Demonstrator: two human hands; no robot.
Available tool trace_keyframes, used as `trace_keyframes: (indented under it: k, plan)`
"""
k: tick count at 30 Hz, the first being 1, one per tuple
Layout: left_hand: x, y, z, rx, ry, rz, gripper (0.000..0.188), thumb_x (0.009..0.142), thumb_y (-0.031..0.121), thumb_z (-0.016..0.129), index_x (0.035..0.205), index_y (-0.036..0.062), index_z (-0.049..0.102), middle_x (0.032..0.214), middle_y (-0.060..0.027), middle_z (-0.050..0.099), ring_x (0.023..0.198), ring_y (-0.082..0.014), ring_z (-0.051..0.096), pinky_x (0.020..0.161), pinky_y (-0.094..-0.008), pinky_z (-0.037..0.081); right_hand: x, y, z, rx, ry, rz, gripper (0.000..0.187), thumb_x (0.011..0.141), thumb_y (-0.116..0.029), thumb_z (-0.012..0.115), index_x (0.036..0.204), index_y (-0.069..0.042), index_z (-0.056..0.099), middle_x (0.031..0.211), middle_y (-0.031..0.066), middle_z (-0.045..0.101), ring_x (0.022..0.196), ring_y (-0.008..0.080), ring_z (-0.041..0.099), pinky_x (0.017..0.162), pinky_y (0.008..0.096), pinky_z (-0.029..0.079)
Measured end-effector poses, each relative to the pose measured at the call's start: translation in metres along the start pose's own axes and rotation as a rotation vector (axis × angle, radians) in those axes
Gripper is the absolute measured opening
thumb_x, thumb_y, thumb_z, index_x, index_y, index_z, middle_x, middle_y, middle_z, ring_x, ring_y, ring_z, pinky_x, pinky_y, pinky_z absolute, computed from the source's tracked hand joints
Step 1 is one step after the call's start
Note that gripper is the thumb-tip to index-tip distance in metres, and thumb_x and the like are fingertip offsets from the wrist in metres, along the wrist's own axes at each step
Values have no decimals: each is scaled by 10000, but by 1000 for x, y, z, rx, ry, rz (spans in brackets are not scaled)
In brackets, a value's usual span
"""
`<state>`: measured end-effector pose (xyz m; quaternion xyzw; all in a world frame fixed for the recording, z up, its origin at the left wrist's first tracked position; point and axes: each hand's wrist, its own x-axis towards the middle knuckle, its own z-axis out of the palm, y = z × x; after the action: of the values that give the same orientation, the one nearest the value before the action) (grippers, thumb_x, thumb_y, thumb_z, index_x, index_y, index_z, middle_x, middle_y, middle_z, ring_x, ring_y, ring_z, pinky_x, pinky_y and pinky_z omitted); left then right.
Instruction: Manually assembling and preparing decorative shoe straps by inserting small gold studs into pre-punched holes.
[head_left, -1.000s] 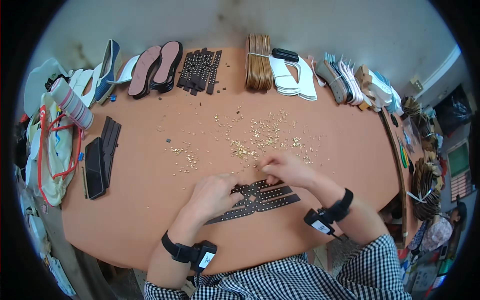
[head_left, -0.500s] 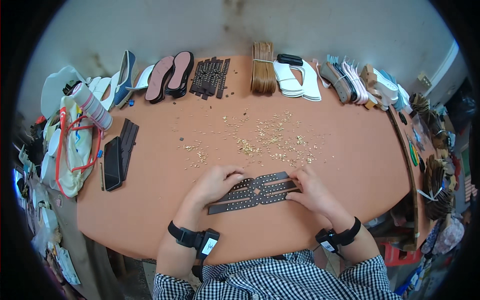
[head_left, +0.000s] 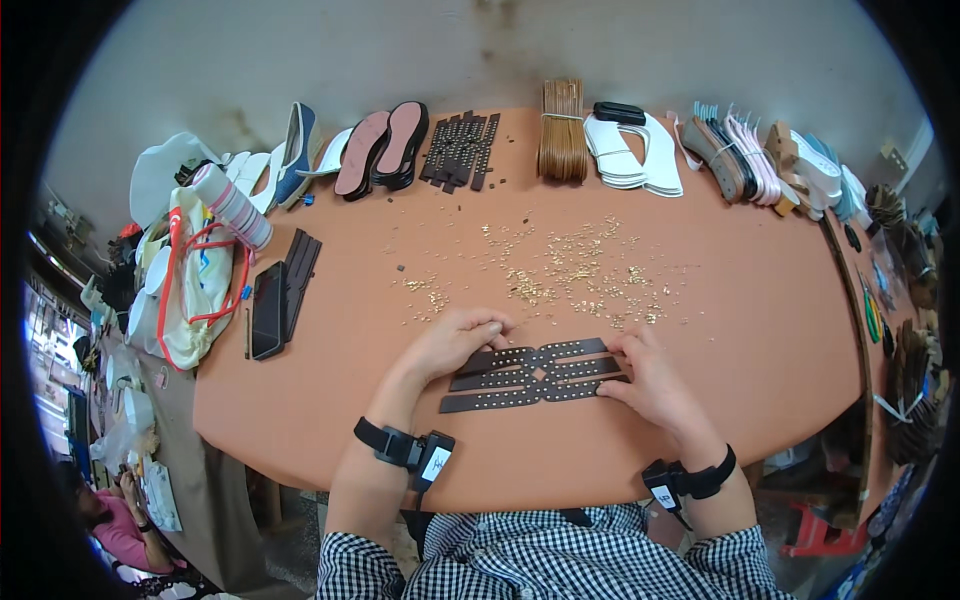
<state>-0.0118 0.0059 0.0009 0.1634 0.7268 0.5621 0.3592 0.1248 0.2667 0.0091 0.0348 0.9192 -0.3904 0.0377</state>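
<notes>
A dark brown studded shoe upper [head_left: 541, 394] lies flat on the table before me, with several slotted strips on each side and a small diamond hole in its middle. My right hand [head_left: 650, 377] pinches its right end between thumb and fingers. At its upper left edge is my left hand [head_left: 463, 342], thumb and fingers drawn together; what they hold, if anything, is too small to make out. Just beyond both hands, loose gold studs [head_left: 570, 262] lie scattered over the table [head_left: 330, 400].
Along the back stand pink-topped soles [head_left: 362, 155], more studded strips [head_left: 460, 150], a tied brown bundle [head_left: 562, 130] and white cut-outs [head_left: 660, 165]. A phone [head_left: 268, 310] and plain dark strips [head_left: 303, 270] lie left. At lower left sits another person [head_left: 125, 535].
The view has swung, so the table's things sit further right. My left hand has lifted slightly off the upper's left strips toward the studs. The right hand keeps its pinch.
</notes>
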Motion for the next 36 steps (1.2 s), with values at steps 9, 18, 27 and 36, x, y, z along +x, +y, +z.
trace_keyframes:
  k: [9,18,27,36]
  plan:
    - [0,2,3,-88,8,-41,244,999,124,456,1128,-19,605,931,-52,668,878,-97,611,787,-232,488,-3,1,-2,4,39,5,430,704,-95,793,1059,46,596,1107,152,497,1057,333,546,916,392,478]
    - [1,1,7,149,35,-8,195,899,81,623,1068,-16,629,893,-33,658,783,-83,587,711,-214,491,-6,-4,-3,-30,58,-17,417,707,-103,792,1051,32,599,1079,156,506,1028,335,555,900,391,484]
    - [-12,-1,20,370,109,134,205,751,83,737,943,19,707,802,-68,653,728,-146,602,664,-290,491,-5,4,-12,20,-42,-48,380,752,-146,770,1052,18,605,1040,158,554,955,296,595,826,366,504]
    - [-11,-5,17,377,106,162,237,736,102,762,955,31,703,818,-62,635,732,-148,586,673,-283,485,47,28,-53,-108,120,96,175,841,-128,668,946,12,659,854,117,631,784,208,619,693,324,498]
